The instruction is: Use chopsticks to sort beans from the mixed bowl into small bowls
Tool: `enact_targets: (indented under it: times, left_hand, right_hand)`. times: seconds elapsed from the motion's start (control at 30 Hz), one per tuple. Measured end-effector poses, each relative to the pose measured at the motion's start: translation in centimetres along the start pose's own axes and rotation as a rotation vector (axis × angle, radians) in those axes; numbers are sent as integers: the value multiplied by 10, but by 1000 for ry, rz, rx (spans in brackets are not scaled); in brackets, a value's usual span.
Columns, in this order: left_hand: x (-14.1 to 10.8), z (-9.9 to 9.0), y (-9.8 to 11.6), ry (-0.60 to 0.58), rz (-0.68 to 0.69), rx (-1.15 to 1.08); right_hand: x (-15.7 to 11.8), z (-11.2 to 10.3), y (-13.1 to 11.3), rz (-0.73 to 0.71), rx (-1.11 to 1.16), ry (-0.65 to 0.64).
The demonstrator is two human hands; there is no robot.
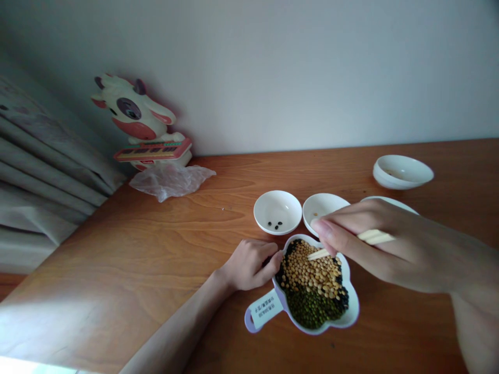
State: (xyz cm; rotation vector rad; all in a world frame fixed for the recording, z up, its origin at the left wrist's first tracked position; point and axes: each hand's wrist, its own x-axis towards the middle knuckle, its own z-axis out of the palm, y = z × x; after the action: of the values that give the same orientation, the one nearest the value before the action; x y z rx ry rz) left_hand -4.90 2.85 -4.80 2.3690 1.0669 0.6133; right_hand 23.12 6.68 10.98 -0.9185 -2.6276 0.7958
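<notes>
A white tray with a lilac handle [267, 310] holds yellow soybeans [306, 267], green beans [315, 310] and black beans. My left hand [253, 264] rests at its left rim, fingers curled and touching the edge. My right hand [374, 244] is closed around light wooden chopsticks [376, 237], whose tips sit among the soybeans. Just behind the tray stands a white bowl [278, 212] with three black beans in it. The white bowl to its right [325, 203] shows a yellow bean inside. A third bowl [393, 202] is mostly hidden behind my right hand.
Another white bowl [403, 171] stands at the back right. A cow-shaped toy keyboard [144, 122] leans by the wall at the back left, with a crumpled clear plastic bag [171, 182] before it. A curtain [35, 182] hangs past the wooden table's [136, 249] left edge.
</notes>
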Motion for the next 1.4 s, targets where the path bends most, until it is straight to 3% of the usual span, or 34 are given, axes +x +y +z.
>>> enact_targets:
  times: [0.27, 0.63, 0.97, 1.13, 1.4]
  left_hand:
    - [5, 0, 3, -25, 4, 39]
    - [21, 0, 10, -67, 106, 83]
    - [22, 11, 5, 13, 186, 29]
    - [21, 8, 10, -50, 157, 25]
    - [18, 9, 11, -30, 157, 53]
  right_hand:
    - [0, -22, -4, -81, 38, 2]
    - [-27, -43, 19, -99, 123, 24]
    - [-31, -41, 8, -152, 74, -34]
    - [-32, -38, 10, -132, 72, -27]
    - [-27, -34, 5, -129, 96, -56]
